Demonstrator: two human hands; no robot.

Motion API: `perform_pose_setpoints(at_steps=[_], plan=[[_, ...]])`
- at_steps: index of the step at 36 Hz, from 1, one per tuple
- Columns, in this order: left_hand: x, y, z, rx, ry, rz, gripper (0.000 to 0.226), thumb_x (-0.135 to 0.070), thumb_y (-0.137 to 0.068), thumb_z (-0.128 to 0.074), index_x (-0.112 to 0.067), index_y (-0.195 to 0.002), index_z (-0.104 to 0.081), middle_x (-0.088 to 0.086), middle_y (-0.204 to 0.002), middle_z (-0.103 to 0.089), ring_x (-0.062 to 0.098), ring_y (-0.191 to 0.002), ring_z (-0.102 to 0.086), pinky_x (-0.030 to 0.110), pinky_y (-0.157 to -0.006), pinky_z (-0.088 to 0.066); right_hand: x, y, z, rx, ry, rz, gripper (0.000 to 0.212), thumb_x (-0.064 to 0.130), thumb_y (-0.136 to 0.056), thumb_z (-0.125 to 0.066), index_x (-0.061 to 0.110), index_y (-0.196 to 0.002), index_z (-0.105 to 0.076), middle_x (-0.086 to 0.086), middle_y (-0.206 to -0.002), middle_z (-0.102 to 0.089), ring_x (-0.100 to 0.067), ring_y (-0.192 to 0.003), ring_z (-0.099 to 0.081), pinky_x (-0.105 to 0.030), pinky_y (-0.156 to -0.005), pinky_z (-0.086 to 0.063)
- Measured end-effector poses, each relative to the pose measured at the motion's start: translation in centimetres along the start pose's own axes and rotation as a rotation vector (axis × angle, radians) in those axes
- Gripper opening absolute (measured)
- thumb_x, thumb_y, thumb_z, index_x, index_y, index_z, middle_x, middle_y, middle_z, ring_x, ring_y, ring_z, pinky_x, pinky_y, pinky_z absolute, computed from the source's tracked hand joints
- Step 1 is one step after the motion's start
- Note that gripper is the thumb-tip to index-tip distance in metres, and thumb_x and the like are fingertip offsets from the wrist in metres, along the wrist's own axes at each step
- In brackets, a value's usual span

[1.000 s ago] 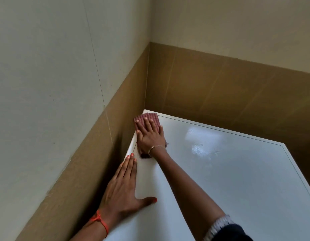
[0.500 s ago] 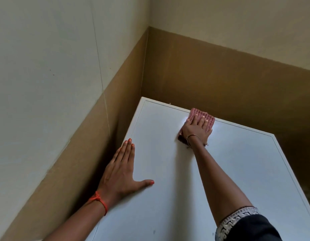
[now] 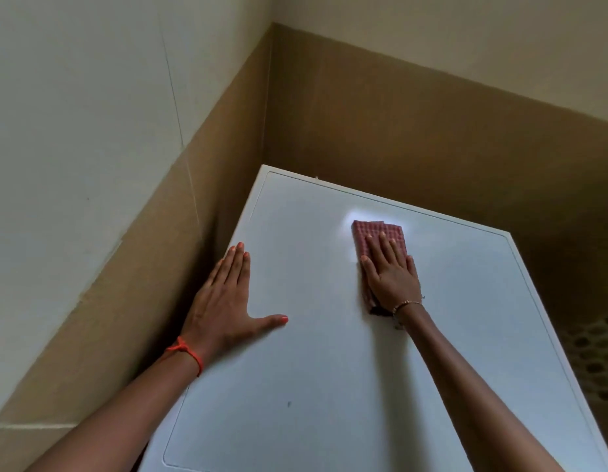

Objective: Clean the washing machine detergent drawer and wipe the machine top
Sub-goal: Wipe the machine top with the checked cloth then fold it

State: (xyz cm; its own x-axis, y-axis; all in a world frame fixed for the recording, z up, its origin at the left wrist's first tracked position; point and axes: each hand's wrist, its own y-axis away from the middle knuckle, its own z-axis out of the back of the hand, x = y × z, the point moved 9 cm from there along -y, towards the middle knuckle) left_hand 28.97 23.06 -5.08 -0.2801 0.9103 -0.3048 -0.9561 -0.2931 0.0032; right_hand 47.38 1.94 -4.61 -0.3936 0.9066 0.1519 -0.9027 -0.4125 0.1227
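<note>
A two-tone wall meets the corner at left; the left hand lies flat, fingers straight and thumb spread, near the left edge of the white machine top; further right, the right hand presses a folded pink cloth with straight fingers, toward the back edge.

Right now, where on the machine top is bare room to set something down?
Bare: the strip between the left hand and the right hand, and the near part of the machine top. Taken: under the cloth, toward the back.
</note>
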Motion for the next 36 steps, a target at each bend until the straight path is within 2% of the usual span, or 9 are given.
perform_pose_setpoints(at_steps=[6,12,16,20,23,25,28,32,36], plan=[[-0.2,0.1,0.2,0.006,-0.012,0.003,0.131,-0.095,-0.054,-0.005,-0.006,-0.148,0.007,0.006,-0.155,0.018,0.014,-0.143,0.016,0.027,-0.115,0.010,-1.3,-2.9,0.6,0.012,-0.058,-0.142,0.053,0.043,-0.099,-0.018,0.033,-0.149,-0.003,0.002,-0.158,0.004,-0.017,-0.146,0.004,-0.041,-0.117,0.003],[-0.4,0.1,0.5,0.026,-0.003,0.000,0.139,-0.098,-0.048,-0.001,-0.002,-0.149,0.001,0.009,-0.157,0.010,0.015,-0.145,0.010,0.027,-0.116,0.008,5.2,3.2,-1.0,0.053,-0.021,0.154,0.052,0.046,-0.099,-0.017,0.037,-0.147,0.000,0.008,-0.157,0.006,-0.011,-0.145,0.008,-0.036,-0.117,0.005],[-0.4,0.2,0.5,0.044,-0.038,0.005,0.135,-0.094,-0.050,-0.007,-0.002,-0.149,0.001,0.010,-0.158,0.009,0.016,-0.145,0.009,0.026,-0.114,0.009,5.0,10.2,-1.7,0.023,-0.025,0.238,0.063,0.060,-0.082,0.002,0.044,-0.143,0.003,0.017,-0.154,0.007,-0.004,-0.143,0.008,-0.032,-0.116,0.006],[-0.4,0.3,0.5,0.043,-0.047,0.003,0.132,-0.092,-0.053,-0.012,-0.002,-0.148,0.002,0.011,-0.158,0.009,0.017,-0.145,0.009,0.028,-0.116,0.007,-0.1,11.8,-1.1,-0.001,-0.029,0.059,0.063,0.063,-0.082,0.000,0.046,-0.142,0.003,0.020,-0.153,0.008,-0.003,-0.143,0.006,-0.032,-0.116,0.004],[-0.5,0.4,0.4,0.045,-0.051,-0.002,0.132,-0.092,-0.054,-0.013,-0.001,-0.148,0.001,0.012,-0.157,0.009,0.018,-0.145,0.009,0.029,-0.116,0.006,-2.0,10.0,-1.1,0.014,-0.018,-0.084,0.053,0.052,-0.096,-0.013,0.040,-0.146,0.001,0.011,-0.157,0.007,-0.009,-0.145,0.006,-0.038,-0.118,0.003],[-0.5,0.3,0.4,0.042,-0.048,-0.006,0.132,-0.092,-0.054,-0.015,0.000,-0.148,0.000,0.012,-0.157,0.007,0.018,-0.146,0.008,0.030,-0.116,0.005,-1.3,9.2,-1.2,0.026,-0.016,-0.112,0.052,0.045,-0.099,-0.018,0.038,-0.148,0.000,0.007,-0.158,0.007,-0.012,-0.145,0.007,-0.040,-0.118,0.004],[-0.6,0.4,0.5,0.038,-0.035,-0.007,0.128,-0.090,-0.059,-0.024,-0.001,-0.148,0.000,0.012,-0.158,0.006,0.018,-0.146,0.007,0.029,-0.116,0.005,1.4,9.9,-1.6,0.048,-0.031,-0.030,0.053,0.046,-0.099,-0.017,0.038,-0.147,0.001,0.007,-0.158,0.007,-0.011,-0.145,0.009,-0.038,-0.117,0.006],[-0.6,0.5,0.6,0.039,-0.030,0.002,0.126,-0.086,-0.060,-0.029,0.000,-0.148,-0.002,0.013,-0.158,0.004,0.018,-0.146,0.005,0.028,-0.116,0.005,5.2,15.7,-2.6,0.052,-0.032,0.188,0.061,0.058,-0.083,0.003,0.043,-0.141,0.010,0.013,-0.156,0.007,-0.006,-0.143,0.010,-0.031,-0.114,0.010],[-0.5,0.6,0.6,0.035,-0.022,0.007,0.125,-0.087,-0.062,-0.030,0.000,-0.148,-0.002,0.013,-0.158,0.004,0.019,-0.146,0.005,0.029,-0.117,0.003,4.0,21.4,-3.3,0.045,-0.012,0.244,0.062,0.068,-0.083,0.009,0.047,-0.142,0.003,0.016,-0.155,0.003,-0.002,-0.143,0.008,-0.030,-0.115,0.008]])
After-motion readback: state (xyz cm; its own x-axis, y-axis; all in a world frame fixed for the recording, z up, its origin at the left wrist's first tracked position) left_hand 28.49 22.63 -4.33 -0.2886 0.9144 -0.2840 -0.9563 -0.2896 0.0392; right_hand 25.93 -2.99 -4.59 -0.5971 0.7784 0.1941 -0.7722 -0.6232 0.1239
